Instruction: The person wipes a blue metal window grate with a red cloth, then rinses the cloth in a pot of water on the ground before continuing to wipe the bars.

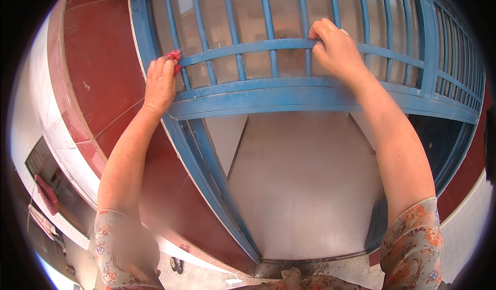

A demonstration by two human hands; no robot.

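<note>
Both my arms are raised to a blue-painted barred window above a doorway. My left hand (159, 81) holds a crumpled red cloth (175, 60) against the left end of the blue horizontal crossbar (254, 46). My right hand (338, 49) is curled over the same crossbar farther right, its fingers beside an upright blue bar (302, 9). Part of the crossbar is hidden behind that hand. Glass panes (248, 7) lie behind the bars. Below them runs the broad blue lintel (271, 98) of the door frame.
Beneath the lintel an open doorway shows a pale floor (302, 197). Dark red wall tiles (104, 57) flank the frame at left. A dark blue door leaf (434, 146) stands at right. Shoes (176, 265) rest on the ground at lower left, and a reddish towel (46, 195) hangs farther left.
</note>
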